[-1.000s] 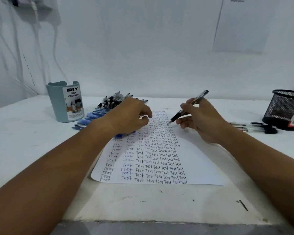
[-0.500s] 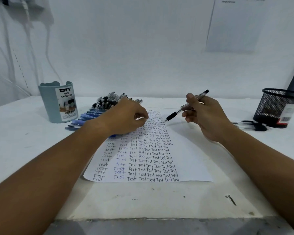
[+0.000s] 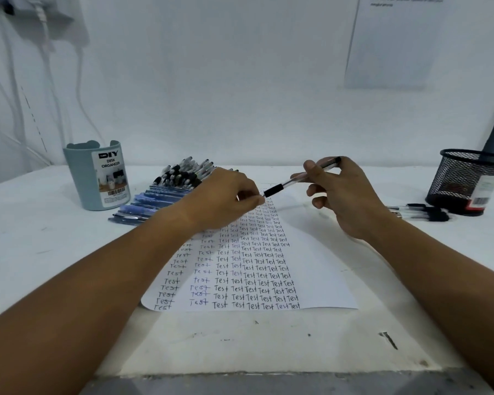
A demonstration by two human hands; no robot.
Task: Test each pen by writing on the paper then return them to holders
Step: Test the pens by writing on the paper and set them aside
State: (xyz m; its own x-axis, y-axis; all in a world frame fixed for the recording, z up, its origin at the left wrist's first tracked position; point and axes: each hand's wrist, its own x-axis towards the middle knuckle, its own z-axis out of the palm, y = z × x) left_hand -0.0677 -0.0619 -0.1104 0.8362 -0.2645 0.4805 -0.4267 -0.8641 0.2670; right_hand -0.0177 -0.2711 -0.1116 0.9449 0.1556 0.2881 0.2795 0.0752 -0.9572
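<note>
My right hand (image 3: 345, 195) grips a clear pen with a black grip (image 3: 274, 191), held in the air above the top of the paper (image 3: 320, 269). The pen slants down to the left. My left hand (image 3: 223, 201) has its fingers curled, and their tips pinch together at the pen's writing end, hiding the point. Whether they hold anything small there cannot be told. The sheet is covered with columns of the word "Test". A grey-blue desk organizer (image 3: 94, 178) stands at the left and a black mesh holder (image 3: 462, 178) at the right.
A pile of black and blue pens (image 3: 166, 192) lies between the organizer and my left hand. A few black pens (image 3: 422, 212) lie by the mesh holder. The white wall runs close behind, with cables hanging at the left. The table's front edge (image 3: 240, 377) is near me.
My right hand has raised the pen and turned it flatter, moving its point leftward. My left hand has lifted off the paper and its fingertips now meet the pen's tip.
</note>
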